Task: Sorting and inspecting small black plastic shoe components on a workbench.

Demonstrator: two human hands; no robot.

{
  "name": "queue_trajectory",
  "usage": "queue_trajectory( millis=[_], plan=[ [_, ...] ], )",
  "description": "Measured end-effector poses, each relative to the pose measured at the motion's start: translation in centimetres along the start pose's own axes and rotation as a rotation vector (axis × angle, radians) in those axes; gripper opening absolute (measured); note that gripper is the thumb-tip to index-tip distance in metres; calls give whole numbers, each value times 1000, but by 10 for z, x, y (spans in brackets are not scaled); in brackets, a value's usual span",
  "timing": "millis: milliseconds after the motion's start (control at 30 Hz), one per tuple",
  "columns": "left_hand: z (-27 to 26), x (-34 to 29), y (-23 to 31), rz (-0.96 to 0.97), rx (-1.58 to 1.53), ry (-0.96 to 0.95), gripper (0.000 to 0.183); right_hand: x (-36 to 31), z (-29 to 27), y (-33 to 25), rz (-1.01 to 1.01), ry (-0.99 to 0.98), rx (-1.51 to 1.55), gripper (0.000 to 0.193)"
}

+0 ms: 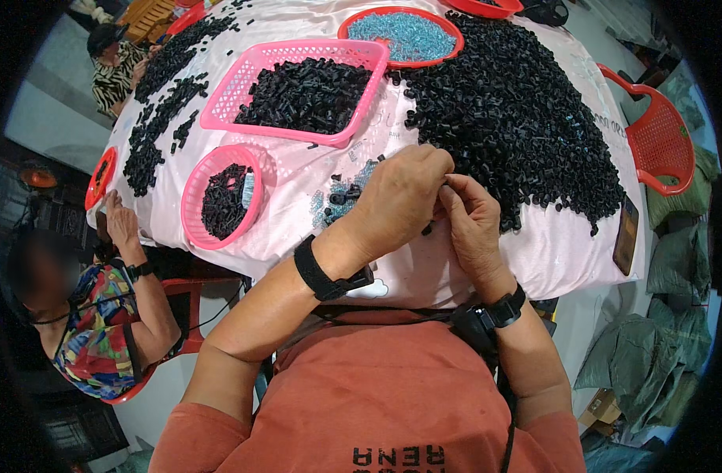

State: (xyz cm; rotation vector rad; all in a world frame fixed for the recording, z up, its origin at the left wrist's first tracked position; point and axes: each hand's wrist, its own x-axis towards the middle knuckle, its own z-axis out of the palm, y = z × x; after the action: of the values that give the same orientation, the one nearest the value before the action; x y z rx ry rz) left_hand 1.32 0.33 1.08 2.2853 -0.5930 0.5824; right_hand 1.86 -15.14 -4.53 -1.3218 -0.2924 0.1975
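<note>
My left hand (404, 195) and my right hand (473, 221) meet over the near middle of the table, fingertips pinched together. Whatever lies between the fingers is hidden. Beside the left wrist, small clear blue pieces (320, 206) and a few black parts lie on the pale cloth. A large pile of small black parts (526, 118) spreads just beyond and to the right of my hands. To the left sits a round pink basket (190, 206) of thin black parts. Farther off is a rectangular pink basket (286, 135) of black tube-like parts.
A red tray (343, 33) of clear blue pieces sits at the far side. A phone (626, 236) lies at the right table edge, near a red plastic chair (664, 130) and sacks (637, 347). One person (100, 331) sits at left, another (112, 75) farther away.
</note>
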Motion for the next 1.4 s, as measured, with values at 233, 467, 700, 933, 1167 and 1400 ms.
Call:
queue_trajectory(
  millis=[233,467,700,933,1167,1400],
  plan=[
    [1,2,1,29,8,-12,4,0,0,-4,-10,8,-48,17],
    [5,0,0,32,10,11,7,-1,1,-4,-12,22,-6,17],
    [4,0,2,3,-13,34,7,1,0,-1,10,32,52,17],
    [6,-2,4,16,41,51,14,0,1,-2,-2,35,47,17],
    [9,-5,2,84,58,72,19,0,-3,2,7,39,147,18],
    [-1,-6,0,95,0,-29,37,0,-4,-1,22,57,279,16]
  ],
)
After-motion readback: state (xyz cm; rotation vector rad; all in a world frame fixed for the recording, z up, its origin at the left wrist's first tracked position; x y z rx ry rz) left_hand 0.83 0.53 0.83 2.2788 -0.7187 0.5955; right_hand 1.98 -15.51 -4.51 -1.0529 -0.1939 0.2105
